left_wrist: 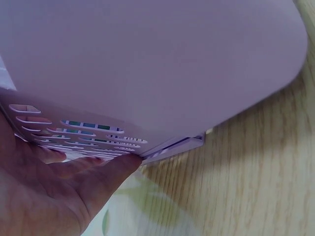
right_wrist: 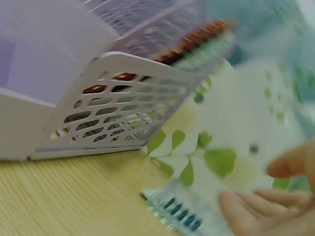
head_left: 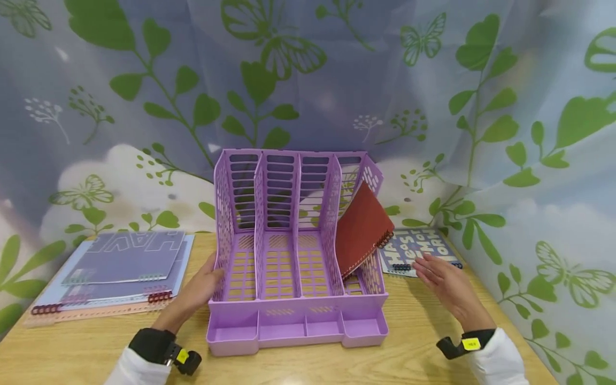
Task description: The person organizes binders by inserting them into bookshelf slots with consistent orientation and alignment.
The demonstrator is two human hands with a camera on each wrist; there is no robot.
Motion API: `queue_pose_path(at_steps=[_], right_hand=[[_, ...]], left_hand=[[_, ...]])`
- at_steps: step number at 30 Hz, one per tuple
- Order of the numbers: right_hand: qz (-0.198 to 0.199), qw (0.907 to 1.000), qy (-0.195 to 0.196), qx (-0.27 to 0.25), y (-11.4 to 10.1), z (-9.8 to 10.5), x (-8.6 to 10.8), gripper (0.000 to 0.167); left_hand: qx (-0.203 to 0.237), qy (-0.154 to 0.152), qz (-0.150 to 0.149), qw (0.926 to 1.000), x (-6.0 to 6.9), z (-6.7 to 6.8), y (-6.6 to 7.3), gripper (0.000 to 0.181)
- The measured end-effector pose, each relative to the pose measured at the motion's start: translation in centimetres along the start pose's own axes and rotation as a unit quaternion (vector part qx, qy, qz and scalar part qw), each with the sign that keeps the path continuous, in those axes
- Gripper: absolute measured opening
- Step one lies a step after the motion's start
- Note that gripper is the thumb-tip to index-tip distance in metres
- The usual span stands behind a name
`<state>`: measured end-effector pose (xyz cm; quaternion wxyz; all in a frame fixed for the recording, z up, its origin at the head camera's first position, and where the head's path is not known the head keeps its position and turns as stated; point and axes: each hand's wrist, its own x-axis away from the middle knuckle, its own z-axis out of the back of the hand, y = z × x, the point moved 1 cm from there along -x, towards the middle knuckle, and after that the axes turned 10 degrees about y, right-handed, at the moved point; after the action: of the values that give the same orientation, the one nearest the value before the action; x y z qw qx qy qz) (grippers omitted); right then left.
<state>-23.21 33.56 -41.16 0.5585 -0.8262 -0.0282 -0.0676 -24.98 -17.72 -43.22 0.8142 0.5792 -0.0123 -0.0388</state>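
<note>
A purple desk file organizer (head_left: 298, 305) stands at the centre, with tall slatted compartments and a row of small front trays. My left hand (head_left: 199, 286) holds its left side wall, thumb over the edge; in the left wrist view the fingers (left_wrist: 93, 184) lie against the slotted wall. A reddish-brown spiral notebook (head_left: 363, 230) leans tilted in the rightmost compartment, its coil to the right. My right hand (head_left: 447, 286) hovers with extended fingers right of the organizer, holding nothing. Nearest to it is a blue-grey spiral notebook (head_left: 435, 246) with pale lettering, lying on the table.
On the left of the wooden table (head_left: 409, 353) lies a stack of spiral notebooks (head_left: 125, 256) in blue-grey, light blue and peach. Behind and to the right hangs a cloth backdrop (head_left: 317, 80) with green leaves and butterflies.
</note>
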Motion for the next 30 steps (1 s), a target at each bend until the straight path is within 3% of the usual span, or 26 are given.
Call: queue_pose_path(at_steps=[2,4,6,9,13,17,19,20,22,25,27,30], right_hand=[[-0.06,0.9923,0.057,-0.092,0.6,1.6,-0.3,0.049],[-0.111,0.9721,0.103,-0.179,1.1,2.7,-0.6,0.062],[-0.141,0.9444,0.128,-0.268,1.5,3.6,-1.0,0.063],[-0.163,0.9165,0.14,-0.338,1.9,4.3,-1.3,0.065],[-0.181,0.8882,0.131,-0.401,1.6,4.5,-1.8,0.066],[-0.212,0.8513,0.126,-0.463,1.0,4.1,-2.6,0.067],[-0.223,0.8407,0.132,-0.476,0.9,3.9,-2.9,0.066],[-0.226,0.8391,0.138,-0.475,0.9,3.7,-3.2,0.066],[-0.228,0.8459,0.152,-0.457,1.2,3.4,-3.7,0.065],[-0.217,0.8644,0.164,-0.423,1.5,2.8,-4.6,0.063],[-0.205,0.8794,0.151,-0.402,1.6,2.3,-5.3,0.064],[-0.196,0.8905,0.13,-0.389,1.6,1.8,-6.0,0.067]], left_hand=[[0.0,0.001,0.0,1.0,0.0,0.1,-0.1,0.057],[0.004,0.005,-0.001,1.0,0.0,0.1,-0.2,0.057],[0.008,0.008,-0.002,0.9999,0.0,0.1,-0.3,0.057],[0.011,0.008,0.001,0.9999,0.2,0.2,-0.3,0.057],[0.016,0.003,0.0,0.9999,0.3,0.3,-0.1,0.056],[0.023,0.003,-0.006,0.9997,0.2,0.2,0.0,0.056],[0.025,0.002,-0.006,0.9997,0.1,0.1,0.1,0.056],[0.024,0.002,-0.006,0.9997,0.1,0.2,0.1,0.056],[0.022,0.0,-0.005,0.9997,0.1,0.3,0.2,0.056],[0.012,0.01,0.001,0.9999,0.3,0.6,0.2,0.056],[0.008,0.015,0.004,0.9999,0.3,0.7,0.1,0.056],[0.008,0.021,0.007,0.9997,0.3,0.5,-0.1,0.056]])
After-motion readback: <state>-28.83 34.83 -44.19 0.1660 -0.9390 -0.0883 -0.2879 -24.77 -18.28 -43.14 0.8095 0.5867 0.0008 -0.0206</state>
